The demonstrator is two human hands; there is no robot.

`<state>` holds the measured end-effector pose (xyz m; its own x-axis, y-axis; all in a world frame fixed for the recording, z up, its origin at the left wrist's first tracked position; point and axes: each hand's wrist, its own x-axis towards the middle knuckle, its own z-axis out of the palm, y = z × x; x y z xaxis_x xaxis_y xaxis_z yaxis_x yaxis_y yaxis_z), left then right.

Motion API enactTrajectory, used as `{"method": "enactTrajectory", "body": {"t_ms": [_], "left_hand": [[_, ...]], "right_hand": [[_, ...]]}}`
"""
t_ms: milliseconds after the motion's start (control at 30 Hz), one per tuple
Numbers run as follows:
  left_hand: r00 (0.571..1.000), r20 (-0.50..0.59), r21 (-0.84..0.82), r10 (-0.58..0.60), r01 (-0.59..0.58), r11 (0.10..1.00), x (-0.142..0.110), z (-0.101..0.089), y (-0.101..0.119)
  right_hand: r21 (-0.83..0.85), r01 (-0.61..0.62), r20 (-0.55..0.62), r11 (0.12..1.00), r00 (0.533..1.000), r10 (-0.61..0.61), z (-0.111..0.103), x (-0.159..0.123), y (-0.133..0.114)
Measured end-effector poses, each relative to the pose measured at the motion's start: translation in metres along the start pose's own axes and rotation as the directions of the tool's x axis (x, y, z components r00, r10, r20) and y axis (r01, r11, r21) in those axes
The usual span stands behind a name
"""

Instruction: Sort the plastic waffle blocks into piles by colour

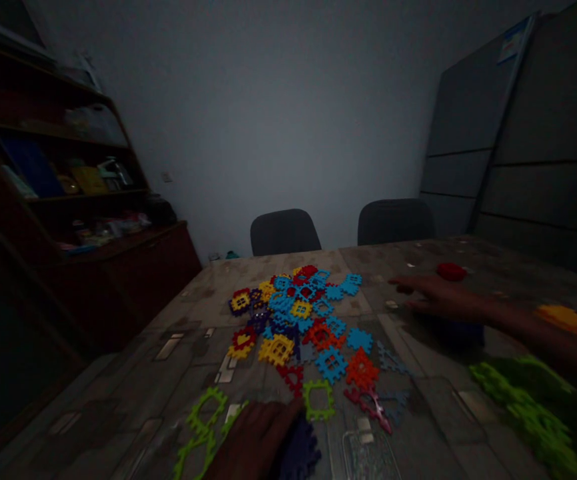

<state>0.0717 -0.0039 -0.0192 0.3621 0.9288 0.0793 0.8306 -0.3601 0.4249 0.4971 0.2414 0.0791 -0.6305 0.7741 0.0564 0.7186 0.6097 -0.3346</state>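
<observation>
My left hand (256,440) is low in the middle of the head view, its fingers bent over a dark purple toothed plastic piece (298,450). The palm side and grip are partly hidden. Just ahead of its fingertips lies a lime-green square frame piece (310,400); another green frame piece (207,408) is to its left. My right hand (433,298) reaches in from the right with fingers stretched out, above dark blue pieces (453,332). Nothing shows in its fingers. Between the hands spreads a pile of interlocking pieces, including a yellow one (277,349) and an orange one (362,369).
Stacked green pieces (533,407) stand at the right, with yellow pieces (566,319) and a red stack (451,271) beyond. A clear plastic item (368,457) lies at the table's (168,373) near side. Two dark chairs (286,232) stand behind. A shelf unit is at left.
</observation>
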Motion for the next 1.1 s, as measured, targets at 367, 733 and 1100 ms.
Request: {"method": "enactTrajectory", "body": {"t_ms": [367,733,1100], "left_hand": [[0.936,-0.311,-0.087,-0.164,0.144,0.986,-0.007,-0.045,-0.007],[0.887,-0.377,-0.073,-0.266,0.257,0.964,0.000,-0.064,-0.020],[0.907,-0.387,-0.007,-0.164,0.175,0.985,-0.002,-0.054,-0.019]], "right_hand": [[0.248,0.341,0.225,0.907,0.890,-0.396,0.067,-0.038,-0.214],[0.099,0.494,0.267,0.864,0.823,-0.502,0.115,-0.007,-0.239],[0.007,0.664,0.202,0.748,0.731,-0.651,0.102,-0.015,-0.237]]}}
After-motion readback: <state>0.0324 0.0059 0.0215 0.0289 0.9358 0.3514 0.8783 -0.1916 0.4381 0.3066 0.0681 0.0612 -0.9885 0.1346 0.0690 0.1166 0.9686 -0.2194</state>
